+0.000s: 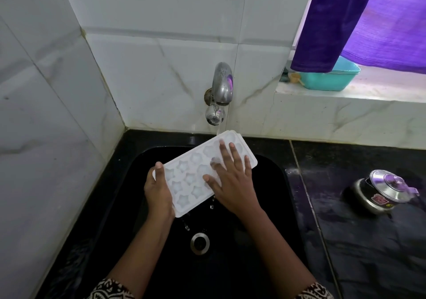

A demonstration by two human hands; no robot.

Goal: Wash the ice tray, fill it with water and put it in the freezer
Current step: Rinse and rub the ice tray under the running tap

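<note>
A white ice tray (186,174) with star-shaped cells is held tilted over the black sink (272,197). Water runs from the steel tap (220,93) onto the tray's far end and drips off its near edge. My left hand (159,192) grips the tray's near left corner, thumb on top. My right hand (232,179) lies flat on the cells with its fingers spread and straight.
The sink drain (200,243) sits below the tray. A steel pressure cooker (380,192) stands on the black counter at the right. A teal plastic tub (332,79) sits on the window ledge under a purple curtain (359,22). White tiled walls close the left and back.
</note>
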